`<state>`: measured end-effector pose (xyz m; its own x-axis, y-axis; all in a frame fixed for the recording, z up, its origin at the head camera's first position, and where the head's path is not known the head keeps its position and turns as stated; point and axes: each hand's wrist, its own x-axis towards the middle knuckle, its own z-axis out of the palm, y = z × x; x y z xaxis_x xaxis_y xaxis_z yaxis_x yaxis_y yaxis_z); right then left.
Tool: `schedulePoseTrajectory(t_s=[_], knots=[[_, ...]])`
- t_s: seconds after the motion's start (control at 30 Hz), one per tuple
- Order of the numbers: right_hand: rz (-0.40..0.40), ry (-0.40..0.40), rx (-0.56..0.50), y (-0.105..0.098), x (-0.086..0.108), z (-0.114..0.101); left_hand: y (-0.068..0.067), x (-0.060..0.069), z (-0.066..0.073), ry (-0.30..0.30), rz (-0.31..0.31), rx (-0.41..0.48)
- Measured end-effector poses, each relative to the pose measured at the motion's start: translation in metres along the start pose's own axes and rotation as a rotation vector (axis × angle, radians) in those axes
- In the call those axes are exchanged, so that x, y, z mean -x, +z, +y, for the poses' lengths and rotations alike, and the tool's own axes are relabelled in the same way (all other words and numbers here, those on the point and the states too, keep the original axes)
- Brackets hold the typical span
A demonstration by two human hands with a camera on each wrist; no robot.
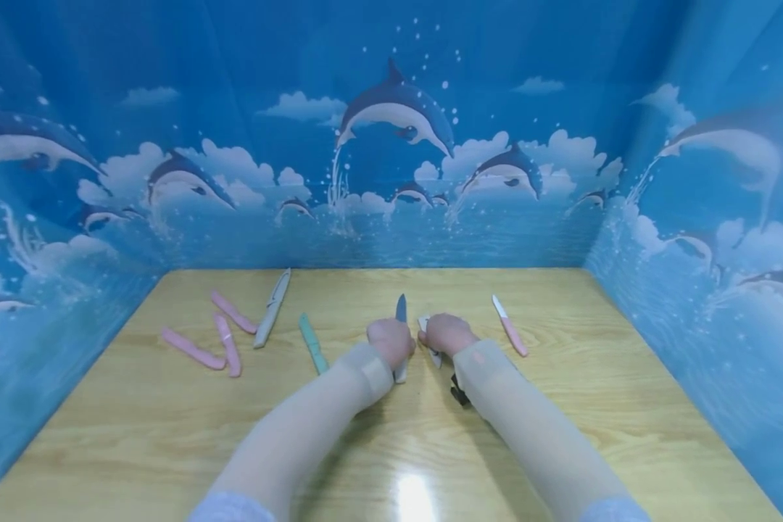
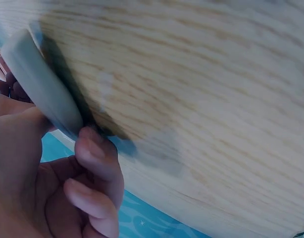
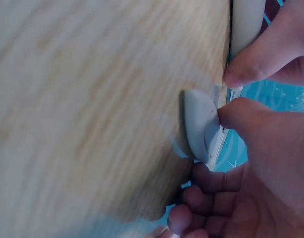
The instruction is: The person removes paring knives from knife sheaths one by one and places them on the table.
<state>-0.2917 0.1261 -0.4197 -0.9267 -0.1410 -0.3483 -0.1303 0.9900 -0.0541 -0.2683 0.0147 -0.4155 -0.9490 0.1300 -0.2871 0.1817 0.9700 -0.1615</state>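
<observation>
Near the table's middle, my left hand (image 1: pixel 390 341) grips a knife (image 1: pixel 401 309) by its pale handle, its dark blade pointing to the far edge. The handle (image 2: pixel 45 82) lies between thumb and fingers in the left wrist view. Just to the right, my right hand (image 1: pixel 450 333) pinches a whitish blade sheath (image 1: pixel 435 357) against the tabletop. Seen from the right wrist, the sheath (image 3: pixel 197 121) has the thumb on one side and fingertips at its lower end. A small gap separates the two hands.
Left of the hands lie a green piece (image 1: pixel 312 344), a long beige sheath (image 1: pixel 272 308) and several pink pieces (image 1: pixel 192 348). A pink-handled knife (image 1: pixel 510 328) lies to the right, blade pointing away. Dolphin-printed curtains (image 1: pixel 378 232) enclose the wooden table (image 1: pixel 561 435) at back and sides.
</observation>
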Motion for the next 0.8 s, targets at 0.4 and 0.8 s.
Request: schedulePoseTrajectory(t_s=[0.4, 0.8], knots=[[-0.015, 0.032, -0.039, -0.0009, 0.0016, -0.0023, -0.0012, -0.0045, -0.0002, -0.033, -0.028, -0.004], [-0.022, 0.047, -0.049, -0.0006, -0.0008, -0.0023, -0.0004, -0.0006, -0.0026, -0.049, 0.005, 0.027]])
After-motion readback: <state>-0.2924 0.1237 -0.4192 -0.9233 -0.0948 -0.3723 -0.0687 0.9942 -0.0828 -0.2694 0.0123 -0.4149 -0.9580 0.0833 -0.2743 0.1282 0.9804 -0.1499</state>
